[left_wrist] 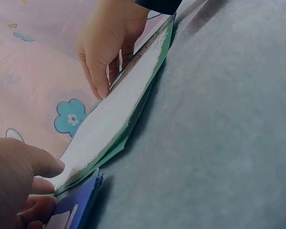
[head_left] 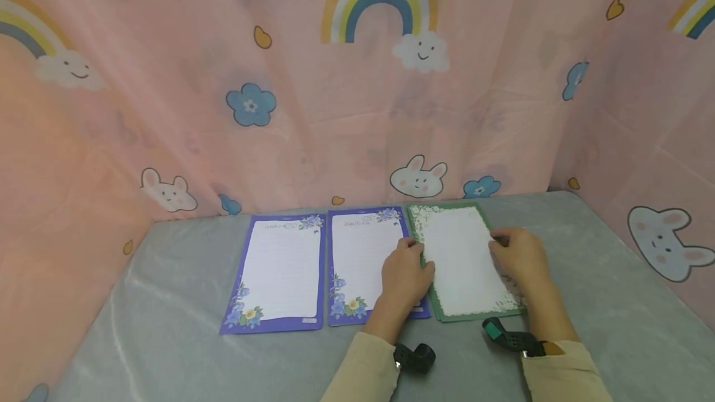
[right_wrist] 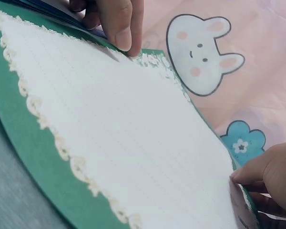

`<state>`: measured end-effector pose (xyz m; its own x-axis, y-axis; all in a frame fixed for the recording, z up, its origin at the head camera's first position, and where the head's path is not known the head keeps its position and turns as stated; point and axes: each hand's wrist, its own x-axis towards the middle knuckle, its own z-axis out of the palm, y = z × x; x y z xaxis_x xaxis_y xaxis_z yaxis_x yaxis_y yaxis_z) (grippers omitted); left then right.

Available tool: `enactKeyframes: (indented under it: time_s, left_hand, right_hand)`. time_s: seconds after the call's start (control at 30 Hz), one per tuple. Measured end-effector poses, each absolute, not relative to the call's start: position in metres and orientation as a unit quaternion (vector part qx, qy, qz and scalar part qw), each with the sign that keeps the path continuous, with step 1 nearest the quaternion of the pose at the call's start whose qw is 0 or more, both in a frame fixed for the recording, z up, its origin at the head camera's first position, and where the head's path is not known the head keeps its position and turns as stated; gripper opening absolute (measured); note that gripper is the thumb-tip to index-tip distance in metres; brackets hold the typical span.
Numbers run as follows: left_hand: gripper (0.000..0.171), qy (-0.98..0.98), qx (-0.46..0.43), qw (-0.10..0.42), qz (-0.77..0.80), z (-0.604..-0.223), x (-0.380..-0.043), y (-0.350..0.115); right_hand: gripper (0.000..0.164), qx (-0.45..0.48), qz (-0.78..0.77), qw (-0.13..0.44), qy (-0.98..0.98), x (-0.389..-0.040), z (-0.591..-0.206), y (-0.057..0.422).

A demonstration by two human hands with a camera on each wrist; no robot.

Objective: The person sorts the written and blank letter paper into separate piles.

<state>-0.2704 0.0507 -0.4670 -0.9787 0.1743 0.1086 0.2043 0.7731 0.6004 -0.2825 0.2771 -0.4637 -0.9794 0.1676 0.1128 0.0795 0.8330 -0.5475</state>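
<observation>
A small stack of green-bordered writing paper (head_left: 460, 259), with white flowers at its corners, lies at the right of three groups of sheets. My left hand (head_left: 404, 275) pinches its left edge, thumb on top, above the neighbouring purple-bordered sheets. At the opposite edge, my right hand (head_left: 522, 259) grips the green paper between thumb and fingers. Seen from the left wrist, the green sheets (left_wrist: 109, 119) are slightly parted along their near edge. The top sheet bows a little in the right wrist view. Some fingertips are hidden under the paper.
Purple-bordered sheets with blue flowers lie in the middle (head_left: 363, 259) and at the left (head_left: 282, 272), with small handwriting near the top. A grey cloth (head_left: 167, 303) covers the table. Behind it hangs a pink curtain (head_left: 313, 141) with rainbows and rabbits.
</observation>
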Motion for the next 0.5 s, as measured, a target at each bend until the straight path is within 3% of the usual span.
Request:
enactKeyframes:
  time_s: [0.5]
  left_hand:
    - [0.040,-0.936,-0.093,0.011,-0.339,-0.4657,-0.2712,0.0501]
  right_hand:
    - [0.032,-0.072,0.272,0.107,-0.954,-0.2869,-0.4698,0.2772]
